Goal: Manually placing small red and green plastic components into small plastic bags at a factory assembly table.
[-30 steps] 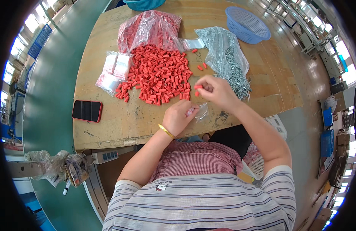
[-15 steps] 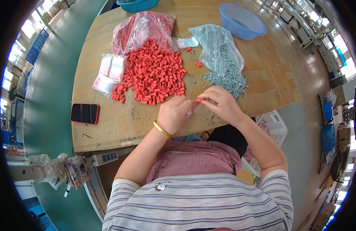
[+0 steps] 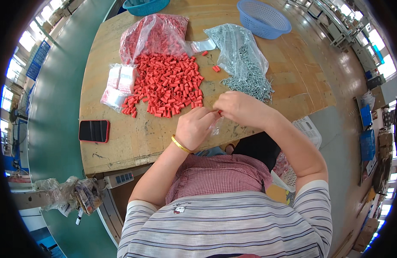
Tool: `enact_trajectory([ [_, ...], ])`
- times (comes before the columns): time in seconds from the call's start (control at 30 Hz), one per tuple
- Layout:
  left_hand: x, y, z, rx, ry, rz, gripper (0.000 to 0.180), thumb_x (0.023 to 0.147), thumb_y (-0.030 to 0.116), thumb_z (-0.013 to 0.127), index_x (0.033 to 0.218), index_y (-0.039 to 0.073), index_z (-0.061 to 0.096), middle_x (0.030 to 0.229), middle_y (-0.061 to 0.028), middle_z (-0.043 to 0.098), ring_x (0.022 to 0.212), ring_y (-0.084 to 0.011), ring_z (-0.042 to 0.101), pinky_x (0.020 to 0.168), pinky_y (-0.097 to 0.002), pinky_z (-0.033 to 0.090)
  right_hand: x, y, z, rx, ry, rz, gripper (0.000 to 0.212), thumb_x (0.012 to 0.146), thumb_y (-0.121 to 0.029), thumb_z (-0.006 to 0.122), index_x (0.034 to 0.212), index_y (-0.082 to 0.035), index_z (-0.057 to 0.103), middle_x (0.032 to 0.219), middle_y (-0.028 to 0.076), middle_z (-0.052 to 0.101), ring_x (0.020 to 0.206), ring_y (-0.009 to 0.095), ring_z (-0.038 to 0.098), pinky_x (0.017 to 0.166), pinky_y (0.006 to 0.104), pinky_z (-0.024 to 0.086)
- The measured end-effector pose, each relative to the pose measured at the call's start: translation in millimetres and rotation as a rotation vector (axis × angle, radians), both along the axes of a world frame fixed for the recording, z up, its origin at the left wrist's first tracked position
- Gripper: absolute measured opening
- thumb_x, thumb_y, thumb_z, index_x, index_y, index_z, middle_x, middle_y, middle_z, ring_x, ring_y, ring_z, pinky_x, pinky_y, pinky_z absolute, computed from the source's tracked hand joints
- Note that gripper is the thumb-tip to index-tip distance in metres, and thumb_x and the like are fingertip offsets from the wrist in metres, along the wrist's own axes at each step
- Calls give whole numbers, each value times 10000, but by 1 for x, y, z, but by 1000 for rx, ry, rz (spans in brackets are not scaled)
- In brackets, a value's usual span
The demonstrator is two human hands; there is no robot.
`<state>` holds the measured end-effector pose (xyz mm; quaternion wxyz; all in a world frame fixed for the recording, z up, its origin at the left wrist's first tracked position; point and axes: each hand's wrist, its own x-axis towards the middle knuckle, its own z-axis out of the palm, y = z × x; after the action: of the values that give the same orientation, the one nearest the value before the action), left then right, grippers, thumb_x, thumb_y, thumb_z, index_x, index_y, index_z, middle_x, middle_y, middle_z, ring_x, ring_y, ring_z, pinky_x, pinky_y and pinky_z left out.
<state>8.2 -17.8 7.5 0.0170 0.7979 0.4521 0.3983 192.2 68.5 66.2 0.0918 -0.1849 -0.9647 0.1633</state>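
Note:
My left hand (image 3: 194,127) is closed on a small clear plastic bag (image 3: 215,127), which hangs below its fingertips near the table's front edge. Against it, my right hand (image 3: 242,109) pinches a small red plastic cap (image 3: 219,112) at the bag's mouth; the fingers cover most of the cap. Just beyond my hands lies a heap of red plastic caps (image 3: 168,86), spilling out of a large clear bag (image 3: 153,36). To the right, silver screws (image 3: 249,81) spill from another clear bag (image 3: 226,43). Two loose red caps (image 3: 216,69) rest between the heaps.
A phone (image 3: 94,131) with a red case lies at the table's left, below packs of small clear bags (image 3: 120,84). A blue basket (image 3: 264,19) and a teal basket (image 3: 147,6) stand at the back. Beside my right leg sits a white crate (image 3: 308,131).
My right hand has moved left, carrying the red cap against my left fingers. More of the small bag shows below my left hand. The view has shifted slightly.

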Motion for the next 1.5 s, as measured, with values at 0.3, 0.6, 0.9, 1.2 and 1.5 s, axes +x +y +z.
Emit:
enact_trajectory([
  [0.3, 0, 3, 1, 65, -27, -43, 156, 721, 103, 683, 877, 104, 680, 762, -17, 589, 667, -196, 590, 575, -317, 496, 7, 2, 1, -372, 64, -86, 115, 813, -64, 629, 908, -1, 645, 847, 95, 609, 782, 232, 619, 694, 331, 496],
  [0.6, -2, 5, -1, 72, -58, -44, 203, 711, 96, 747, 907, 98, 694, 836, -39, 637, 687, -209, 607, 574, -317, 493, 15, 1, 14, -424, 98, -132, 119, 803, -43, 616, 905, 0, 660, 870, 91, 609, 783, 224, 611, 698, 327, 493],
  [0.9, 0, 7, 2, 71, -43, -63, 205, 706, 79, 742, 904, 98, 691, 829, -41, 635, 696, -213, 611, 582, -320, 500, 14, -1, 11, -343, 166, -130, 131, 806, -38, 619, 927, -1, 654, 847, 69, 576, 781, 190, 588, 713, 307, 484],
  [1.2, 1, 7, 5, 54, -63, -58, 183, 713, 56, 731, 885, 86, 676, 832, -47, 643, 707, -215, 617, 591, -319, 504, 17, -6, 18, -403, 235, -252, 115, 811, -54, 632, 917, -9, 642, 850, 72, 581, 762, 183, 593, 683, 294, 484],
  [1.5, -1, 10, 1, 27, -101, -36, 159, 723, 56, 725, 870, 86, 673, 851, -55, 656, 737, -225, 634, 616, -328, 519, 19, -11, 17, -352, 287, -238, 107, 814, -24, 638, 920, -13, 639, 854, 50, 565, 774, 160, 581, 664, 285, 476],
])
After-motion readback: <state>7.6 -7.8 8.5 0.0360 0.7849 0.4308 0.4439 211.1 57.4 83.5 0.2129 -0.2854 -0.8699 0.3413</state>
